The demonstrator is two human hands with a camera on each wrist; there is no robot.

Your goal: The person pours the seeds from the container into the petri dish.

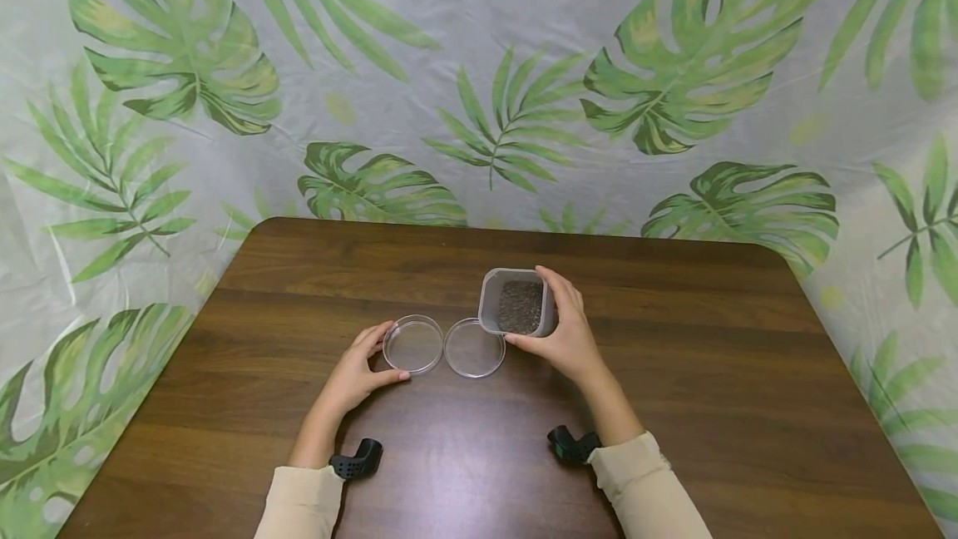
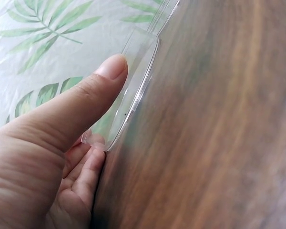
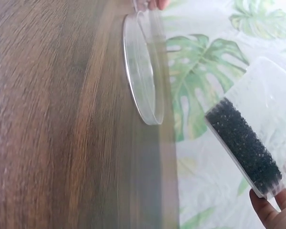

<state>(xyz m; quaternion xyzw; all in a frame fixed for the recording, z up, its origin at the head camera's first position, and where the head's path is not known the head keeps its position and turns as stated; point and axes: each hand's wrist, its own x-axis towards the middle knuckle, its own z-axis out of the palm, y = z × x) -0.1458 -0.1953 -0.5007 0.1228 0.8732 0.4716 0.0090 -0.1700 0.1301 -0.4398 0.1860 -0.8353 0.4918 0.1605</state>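
My left hand (image 1: 357, 374) holds the edge of a clear petri dish (image 1: 414, 345) on the table, its thumb on the near side and fingers on the far side. Right beside it on the table lies a second clear round dish (image 1: 475, 352). In my right hand (image 1: 566, 339) is a translucent square plastic container (image 1: 490, 294), gripped by its sides between thumb and fingers. Dark fine granules (image 3: 243, 143) fill its lower part. The right wrist view shows the container (image 3: 271, 95) raised off the table and tilted, while in the head view its corner overlaps the second dish's rim.
A brown wood-grain table (image 1: 711, 373) spreads under both hands. Behind it hangs a pale cloth (image 1: 524, 7) printed with green leaves. Each wrist wears a black camera mount, one on the left (image 1: 358, 460) and one on the right (image 1: 572, 445).
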